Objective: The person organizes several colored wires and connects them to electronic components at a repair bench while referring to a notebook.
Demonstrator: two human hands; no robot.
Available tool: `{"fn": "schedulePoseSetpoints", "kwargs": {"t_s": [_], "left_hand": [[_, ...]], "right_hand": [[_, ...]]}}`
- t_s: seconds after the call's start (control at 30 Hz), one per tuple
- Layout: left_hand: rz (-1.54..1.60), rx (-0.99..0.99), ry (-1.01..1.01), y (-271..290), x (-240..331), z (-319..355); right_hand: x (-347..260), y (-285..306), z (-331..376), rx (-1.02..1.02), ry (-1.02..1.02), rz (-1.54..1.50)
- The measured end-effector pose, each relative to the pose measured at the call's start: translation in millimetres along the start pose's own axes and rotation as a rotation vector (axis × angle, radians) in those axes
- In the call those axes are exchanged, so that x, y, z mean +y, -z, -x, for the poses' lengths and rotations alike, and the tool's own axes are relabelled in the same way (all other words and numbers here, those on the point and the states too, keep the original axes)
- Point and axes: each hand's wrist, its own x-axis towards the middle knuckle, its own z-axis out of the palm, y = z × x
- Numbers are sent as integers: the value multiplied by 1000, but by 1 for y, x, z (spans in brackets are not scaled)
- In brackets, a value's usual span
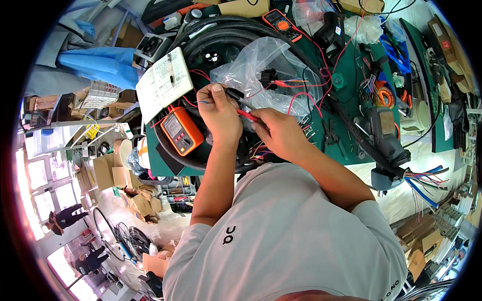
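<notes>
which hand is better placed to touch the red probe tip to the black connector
Right. The right hand already grips the red-handled test probe, its tip pointing at the small black plastic connector. The left hand is busy pinching that connector, so it probably serves best by steadying it.

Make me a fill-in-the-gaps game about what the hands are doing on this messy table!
1. The right hand holds a probe whose colour is ____.
2. The left hand pinches a small connector coloured ____.
3. The orange meter lies beside the ____ hand.
4. The open notebook has pages coloured ____.

Missing words: red; black; left; white
</notes>
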Motion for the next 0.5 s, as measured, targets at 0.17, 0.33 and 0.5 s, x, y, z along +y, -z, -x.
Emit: {"fn": "schedulePoseSetpoints", "kwargs": {"t_s": [0.17,0.33,0.5], "left_hand": [[-31,41,16,1,-3,2],[-193,62,-122,-4,-5,1],[-231,32,-177,-16,3,11]], "right_hand": [[-2,10,0,-43,-196,169],[-29,21,-11,16,-192,-235],[-20,4,-23,83,-188,-371]]}}
